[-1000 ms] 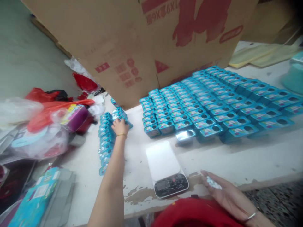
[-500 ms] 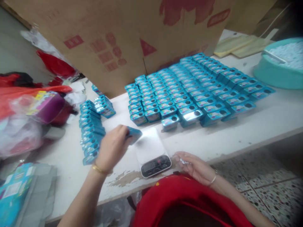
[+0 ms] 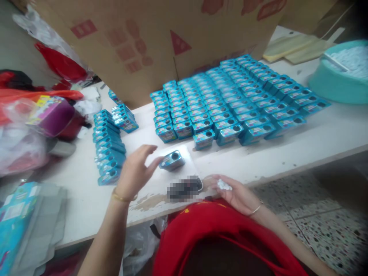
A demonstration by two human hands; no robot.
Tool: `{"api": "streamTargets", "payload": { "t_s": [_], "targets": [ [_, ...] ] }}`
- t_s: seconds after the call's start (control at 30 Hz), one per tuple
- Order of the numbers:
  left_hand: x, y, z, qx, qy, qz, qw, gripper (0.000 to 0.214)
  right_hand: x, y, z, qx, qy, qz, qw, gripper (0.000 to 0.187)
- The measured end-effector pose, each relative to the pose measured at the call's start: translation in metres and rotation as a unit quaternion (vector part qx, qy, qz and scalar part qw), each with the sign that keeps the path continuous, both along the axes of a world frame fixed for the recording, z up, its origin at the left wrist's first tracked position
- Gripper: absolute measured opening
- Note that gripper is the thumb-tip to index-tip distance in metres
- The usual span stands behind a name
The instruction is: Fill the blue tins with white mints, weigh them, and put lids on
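A small blue tin (image 3: 172, 160) with a round hole in its lid sits on the white scale (image 3: 184, 176) at the table's near edge. My left hand (image 3: 135, 172) hovers just left of it, fingers spread and empty, fingertips almost touching the tin. My right hand (image 3: 235, 193) rests palm up at the table edge, cupped around a small heap of white tablets (image 3: 224, 186). Beyond the scale, many like blue tins (image 3: 230, 103) stand in rows.
A stack of blue tins (image 3: 110, 147) lies left of the scale. A large cardboard box (image 3: 149, 42) stands behind the rows. A teal basin (image 3: 339, 74) of white tablets is at far right. Plastic bags and packaging (image 3: 37, 122) crowd the left. The white table (image 3: 287, 153) ends near my red top.
My left hand took a tin from the left stack, carried it to the scale and let go of it. My right hand curled slightly around the tablets.
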State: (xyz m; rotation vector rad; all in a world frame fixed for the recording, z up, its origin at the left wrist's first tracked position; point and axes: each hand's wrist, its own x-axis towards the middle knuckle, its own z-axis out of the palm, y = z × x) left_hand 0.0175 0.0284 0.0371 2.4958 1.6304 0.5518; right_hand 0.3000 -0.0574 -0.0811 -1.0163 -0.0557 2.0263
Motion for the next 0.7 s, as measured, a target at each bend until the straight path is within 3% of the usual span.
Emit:
{"api": "streamTargets", "payload": {
  "t_s": [0.13,0.27,0.47,0.7],
  "targets": [
    [-0.029,-0.018,-0.011,-0.002,-0.09,0.134,0.987,0.022,-0.001,0.001,-0.003,-0.015,-0.022,-0.022,0.999,0.011],
    [-0.045,-0.034,-0.033,-0.046,-0.126,0.194,0.972,0.026,-0.004,0.003,-0.001,-0.015,-0.035,-0.022,0.999,0.012],
    [-0.051,-0.04,-0.053,-0.074,-0.165,0.202,0.963,0.027,-0.01,0.005,0.006,-0.019,-0.035,-0.019,0.999,0.015],
    [-0.033,-0.044,-0.051,-0.016,-0.191,0.162,0.968,0.02,-0.024,0.016,0.026,-0.038,-0.018,-0.003,0.999,0.02]
  ]
}}
